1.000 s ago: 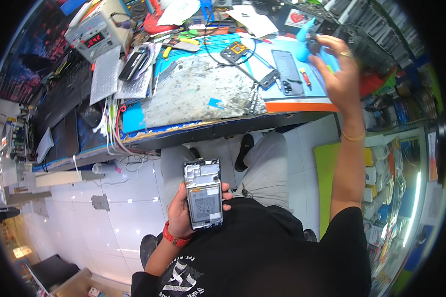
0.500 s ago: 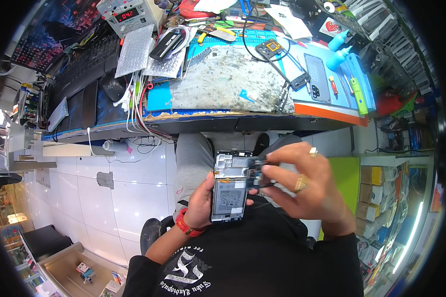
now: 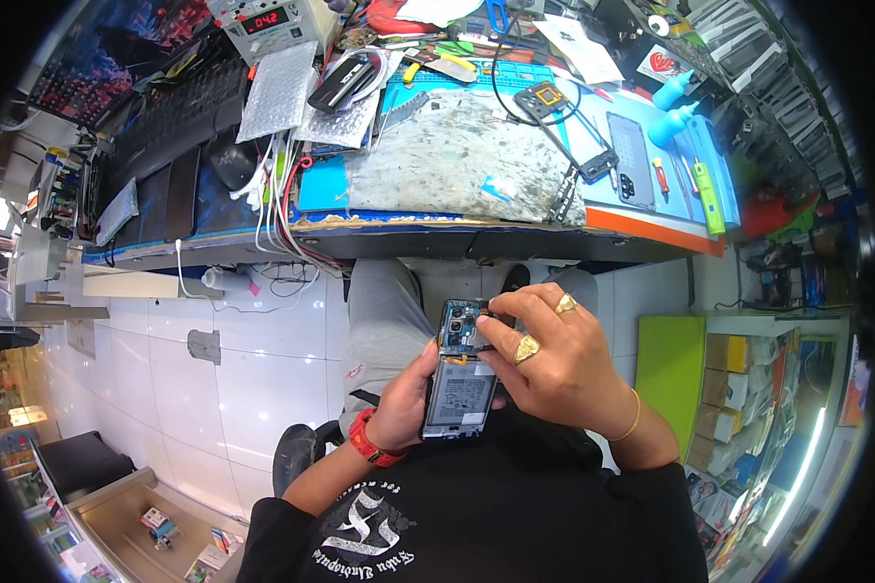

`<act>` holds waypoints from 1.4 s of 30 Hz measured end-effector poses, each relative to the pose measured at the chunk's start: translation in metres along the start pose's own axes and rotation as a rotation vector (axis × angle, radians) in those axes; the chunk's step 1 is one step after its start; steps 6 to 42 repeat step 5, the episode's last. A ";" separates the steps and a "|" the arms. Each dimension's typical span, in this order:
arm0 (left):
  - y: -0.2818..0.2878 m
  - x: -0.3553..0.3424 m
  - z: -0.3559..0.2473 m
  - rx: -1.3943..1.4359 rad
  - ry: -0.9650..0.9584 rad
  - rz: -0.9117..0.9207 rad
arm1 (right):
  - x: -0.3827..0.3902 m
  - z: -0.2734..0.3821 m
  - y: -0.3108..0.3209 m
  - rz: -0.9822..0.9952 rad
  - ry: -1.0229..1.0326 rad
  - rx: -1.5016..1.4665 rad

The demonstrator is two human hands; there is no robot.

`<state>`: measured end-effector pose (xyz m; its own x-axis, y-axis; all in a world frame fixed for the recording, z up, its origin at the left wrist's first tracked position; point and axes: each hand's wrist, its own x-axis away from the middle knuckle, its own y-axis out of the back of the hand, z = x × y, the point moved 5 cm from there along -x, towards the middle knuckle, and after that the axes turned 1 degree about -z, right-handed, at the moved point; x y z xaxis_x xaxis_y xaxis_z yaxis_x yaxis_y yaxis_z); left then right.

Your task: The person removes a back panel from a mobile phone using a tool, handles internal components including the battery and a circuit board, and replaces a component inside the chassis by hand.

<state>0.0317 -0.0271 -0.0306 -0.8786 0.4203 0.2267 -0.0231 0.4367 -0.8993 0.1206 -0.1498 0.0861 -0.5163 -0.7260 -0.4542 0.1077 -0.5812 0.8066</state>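
An opened phone (image 3: 455,424) lies above my lap with its battery (image 3: 461,394) showing in the lower part. My left hand (image 3: 403,400) grips it from the left side, thumb along the edge and fingertips showing at the right. A dark blue circuit board (image 3: 464,330) with round camera modules covers the upper part of the frame. My right hand (image 3: 566,358), with two rings, pinches the board's right edge; the fingertips partly hide that corner. A small orange flex cable (image 3: 454,360) sits between board and battery. Whether the board is fully seated, I cannot tell.
Ahead stands a workbench with a stained grey mat (image 3: 437,160). On its right lie a phone back cover (image 3: 630,155), a red screwdriver (image 3: 661,178), a green tool (image 3: 708,199) and blue bottles (image 3: 673,124). A power supply (image 3: 267,27) and hanging cables (image 3: 274,219) are at left.
My right hand has moved left, bringing the circuit board from tilted at the phone's right edge to lying over its upper part. The phone has shifted slightly right.
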 end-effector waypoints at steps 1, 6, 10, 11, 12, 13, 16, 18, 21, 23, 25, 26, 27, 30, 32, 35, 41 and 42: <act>0.001 0.000 0.001 -0.011 0.007 0.002 | 0.000 0.000 0.000 0.009 -0.006 -0.009; 0.001 0.000 0.002 -0.017 0.012 -0.042 | 0.000 0.000 -0.001 0.011 -0.022 -0.036; 0.001 0.000 0.002 -0.017 0.012 -0.042 | 0.000 0.000 -0.001 0.011 -0.022 -0.036; 0.001 0.000 0.002 -0.017 0.012 -0.042 | 0.000 0.000 -0.001 0.011 -0.022 -0.036; 0.001 0.000 0.002 -0.017 0.012 -0.042 | 0.000 0.000 -0.001 0.011 -0.022 -0.036; 0.001 0.000 0.002 -0.017 0.012 -0.042 | 0.000 0.000 -0.001 0.011 -0.022 -0.036; 0.001 0.000 0.002 -0.017 0.012 -0.042 | 0.000 0.000 -0.001 0.011 -0.022 -0.036; 0.001 0.000 0.002 -0.017 0.012 -0.042 | 0.000 0.000 -0.001 0.011 -0.022 -0.036; 0.001 0.000 0.002 -0.017 0.012 -0.042 | 0.000 0.000 -0.001 0.011 -0.022 -0.036; 0.001 0.000 0.002 -0.017 0.012 -0.042 | 0.000 0.000 -0.001 0.011 -0.022 -0.036; 0.001 0.000 0.002 -0.017 0.012 -0.042 | 0.000 0.000 -0.001 0.011 -0.022 -0.036; 0.001 0.000 0.002 -0.017 0.012 -0.042 | 0.000 0.000 -0.001 0.011 -0.022 -0.036; 0.001 0.000 0.002 -0.017 0.012 -0.042 | 0.000 0.000 -0.001 0.011 -0.022 -0.036; 0.001 0.000 0.002 -0.017 0.012 -0.042 | 0.000 0.000 -0.001 0.011 -0.022 -0.036; 0.001 0.000 0.002 -0.017 0.012 -0.042 | 0.000 0.000 -0.001 0.011 -0.022 -0.036; 0.001 0.000 0.002 -0.017 0.012 -0.042 | 0.000 0.000 -0.001 0.011 -0.022 -0.036; 0.001 0.000 0.002 -0.017 0.012 -0.042 | 0.000 0.000 -0.001 0.011 -0.022 -0.036; 0.001 0.000 0.002 -0.017 0.012 -0.042 | 0.000 0.000 -0.001 0.011 -0.022 -0.036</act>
